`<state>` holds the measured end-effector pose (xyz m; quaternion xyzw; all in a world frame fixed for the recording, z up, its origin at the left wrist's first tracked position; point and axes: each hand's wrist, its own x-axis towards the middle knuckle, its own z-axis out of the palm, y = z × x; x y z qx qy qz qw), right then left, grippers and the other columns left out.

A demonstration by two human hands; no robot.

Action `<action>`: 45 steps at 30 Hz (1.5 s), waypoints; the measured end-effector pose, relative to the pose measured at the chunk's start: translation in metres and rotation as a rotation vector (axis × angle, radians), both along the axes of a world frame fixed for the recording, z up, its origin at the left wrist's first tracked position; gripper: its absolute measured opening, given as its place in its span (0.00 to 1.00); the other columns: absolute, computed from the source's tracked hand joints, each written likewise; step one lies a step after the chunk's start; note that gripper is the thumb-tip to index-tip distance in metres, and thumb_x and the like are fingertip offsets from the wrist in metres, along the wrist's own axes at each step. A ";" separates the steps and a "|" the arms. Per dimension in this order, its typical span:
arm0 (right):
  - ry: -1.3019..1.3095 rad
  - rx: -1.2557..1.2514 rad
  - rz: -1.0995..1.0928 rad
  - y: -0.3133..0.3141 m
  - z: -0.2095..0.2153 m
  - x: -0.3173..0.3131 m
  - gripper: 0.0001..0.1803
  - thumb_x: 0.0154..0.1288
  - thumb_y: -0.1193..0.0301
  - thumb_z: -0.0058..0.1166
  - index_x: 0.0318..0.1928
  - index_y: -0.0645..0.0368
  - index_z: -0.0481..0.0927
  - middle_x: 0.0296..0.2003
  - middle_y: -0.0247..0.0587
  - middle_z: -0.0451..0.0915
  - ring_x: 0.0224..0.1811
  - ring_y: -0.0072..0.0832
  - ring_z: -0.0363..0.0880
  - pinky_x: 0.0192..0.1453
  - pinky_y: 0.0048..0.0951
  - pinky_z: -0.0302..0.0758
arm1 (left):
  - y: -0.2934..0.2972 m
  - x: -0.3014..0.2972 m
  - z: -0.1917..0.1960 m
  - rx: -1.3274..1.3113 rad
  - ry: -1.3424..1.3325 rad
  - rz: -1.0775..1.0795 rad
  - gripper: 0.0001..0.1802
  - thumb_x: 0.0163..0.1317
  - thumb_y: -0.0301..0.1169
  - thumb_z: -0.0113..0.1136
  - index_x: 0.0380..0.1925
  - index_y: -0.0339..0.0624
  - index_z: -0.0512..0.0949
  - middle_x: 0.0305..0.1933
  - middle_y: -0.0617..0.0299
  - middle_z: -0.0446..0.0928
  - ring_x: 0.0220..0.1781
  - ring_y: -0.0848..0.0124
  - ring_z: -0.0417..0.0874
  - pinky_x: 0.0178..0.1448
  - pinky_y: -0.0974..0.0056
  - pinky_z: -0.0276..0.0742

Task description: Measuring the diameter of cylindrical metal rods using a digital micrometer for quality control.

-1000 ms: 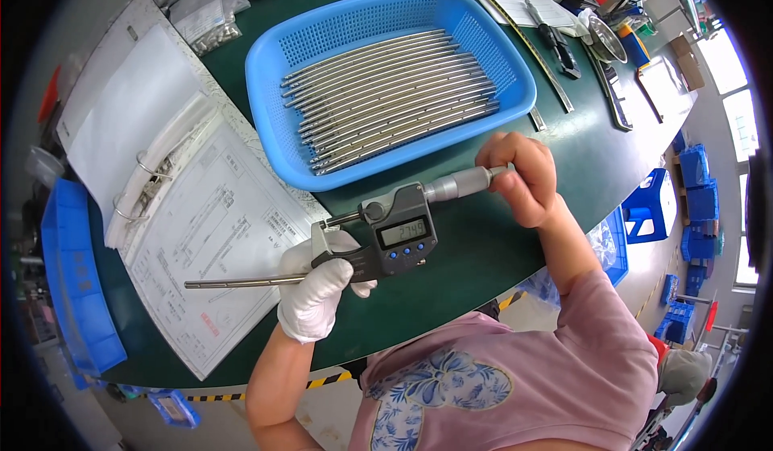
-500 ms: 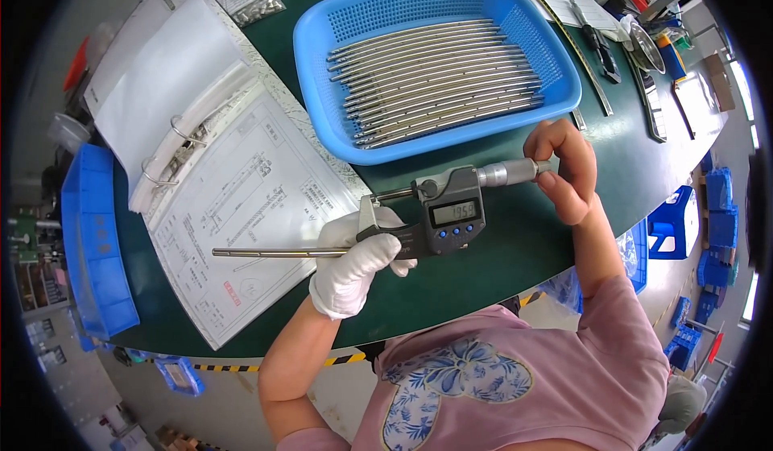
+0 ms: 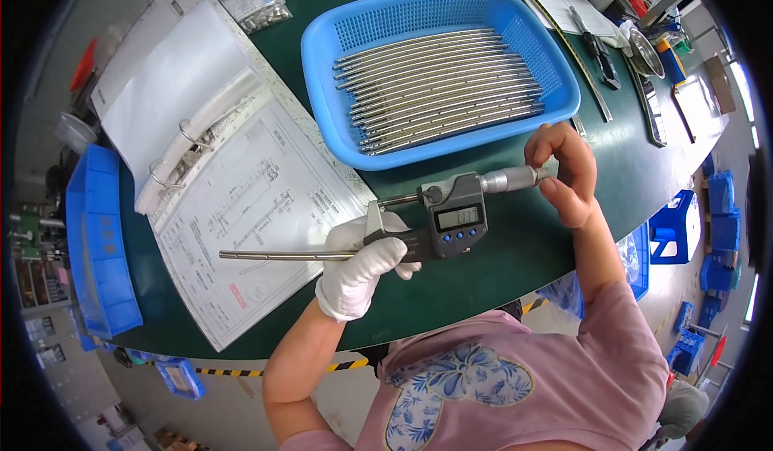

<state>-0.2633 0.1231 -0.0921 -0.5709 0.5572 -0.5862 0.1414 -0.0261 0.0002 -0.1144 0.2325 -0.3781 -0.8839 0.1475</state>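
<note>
My left hand [image 3: 362,264], in a white glove, grips the frame of a digital micrometer [image 3: 447,216] together with a thin metal rod [image 3: 278,254] that sticks out to the left over the paper. My bare right hand [image 3: 568,173] pinches the micrometer's thimble at its right end. The rod sits in the micrometer's jaw just above the gloved fingers. Behind both hands stands a blue plastic basket [image 3: 322,60] holding several similar long metal rods [image 3: 443,88].
An open ring binder [image 3: 189,149] with a technical drawing sheet [image 3: 258,209] lies at left on the green table [image 3: 515,266]. A blue bin [image 3: 97,242] stands at the far left. Bagged parts [image 3: 254,0] lie at the back; tools and a ruler [image 3: 580,64] at right.
The view has shifted so hands and micrometer sit lower and to the right. Both hands keep the same hold on the micrometer and rod.
</note>
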 end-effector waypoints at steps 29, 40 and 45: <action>-0.257 0.582 0.461 0.004 0.000 0.015 0.09 0.45 0.71 0.52 0.24 0.63 0.69 0.18 0.27 0.65 0.17 0.13 0.61 0.20 0.17 0.57 | 0.002 -0.001 0.001 0.012 0.019 0.050 0.16 0.49 0.29 0.58 0.34 0.27 0.70 0.26 0.51 0.75 0.25 0.67 0.77 0.29 0.68 0.74; -0.726 0.227 0.328 0.002 -0.017 0.048 0.29 0.53 0.51 0.48 0.43 0.66 0.68 0.33 0.38 0.72 0.32 0.20 0.69 0.35 0.22 0.64 | 0.015 -0.011 0.002 -0.354 -0.043 -0.078 0.11 0.49 0.31 0.61 0.23 0.34 0.73 0.25 0.62 0.73 0.26 0.76 0.72 0.32 0.72 0.68; -0.837 0.383 -0.041 0.010 -0.007 0.037 0.20 0.58 0.55 0.44 0.19 0.57 0.65 0.10 0.29 0.61 0.10 0.14 0.53 0.13 0.16 0.49 | 0.021 -0.011 0.005 -0.212 -0.067 -0.066 0.11 0.50 0.32 0.59 0.23 0.34 0.73 0.24 0.63 0.73 0.25 0.78 0.72 0.28 0.72 0.67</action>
